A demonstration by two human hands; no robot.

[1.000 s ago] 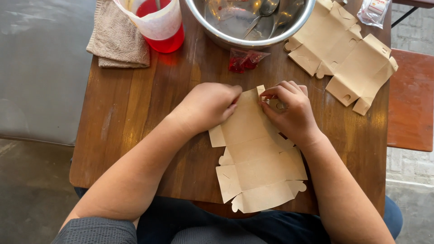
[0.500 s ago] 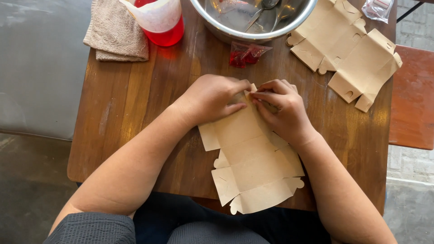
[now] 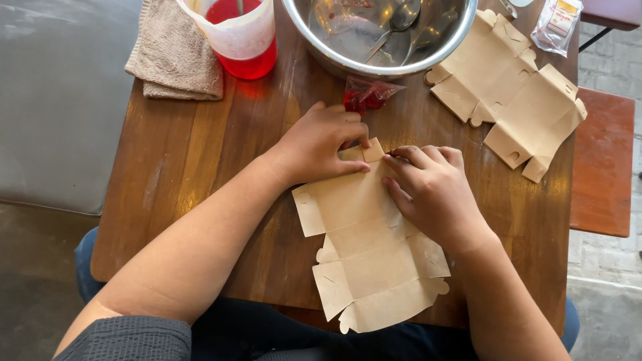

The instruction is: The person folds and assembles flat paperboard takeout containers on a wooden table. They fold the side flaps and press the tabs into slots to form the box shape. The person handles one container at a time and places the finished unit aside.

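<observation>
A flat brown cardboard box blank [image 3: 368, 247] lies on the wooden table [image 3: 194, 167] in front of me. My left hand [image 3: 321, 144] pinches the small tab at its far edge, fingers closed on the card. My right hand [image 3: 431, 190] rests on the blank's right side, fingertips pressing the same far edge beside the tab. Part of the blank's upper right is hidden under my right hand.
A second flat box blank [image 3: 508, 87] lies at the far right. A steel bowl [image 3: 381, 33] with spoons, a small red-filled plastic packet [image 3: 366, 93], a jug of red liquid [image 3: 241, 37], a beige towel [image 3: 177, 53] and a wrapped packet [image 3: 558, 23] stand along the far edge. A reddish bench [image 3: 602, 160] sits right.
The blank has shifted slightly and its far tab now stands between my two hands. Both hands have stayed on the far edge, working the fold.
</observation>
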